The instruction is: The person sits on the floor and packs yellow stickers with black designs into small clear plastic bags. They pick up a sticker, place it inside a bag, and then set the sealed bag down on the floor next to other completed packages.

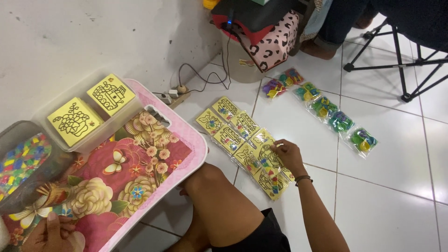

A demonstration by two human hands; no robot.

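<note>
At the far left, the left hand (49, 232) is resting low on the flowered pink tray table (140, 172), its fingers curled loosely; whether it is holding anything I cannot tell, since only part of it is showing at the bottom edge. Just above it a clear tub (21, 158) of small coloured pieces is sitting on the table's left end. Beside the tub, a clear plastic box (100, 128) is holding two stacks of yellow square cards (74, 121) with black line drawings, one stack behind the other. Past the table's right rim, a bare knee (210, 186) is poking out over the white tiled floor (387, 172). To the right of the knee, a cluster of yellow picture packets (238, 140) in clear wrap is lying on the floor, overlapping in rough rows. The right hand (289, 156) is reaching down to the right side of that cluster, fingers bent and fingertips pinching the edge of one packet, a dark band sitting on the wrist. Further right, well apart from the hand, a slanting line of small clear bags of coloured rings (322, 107) is lying on the tiles. At the top, a white power strip (170, 97) with cables is lying near the wall, and a folding chair's black legs (406, 60) are standing at the upper right
</note>
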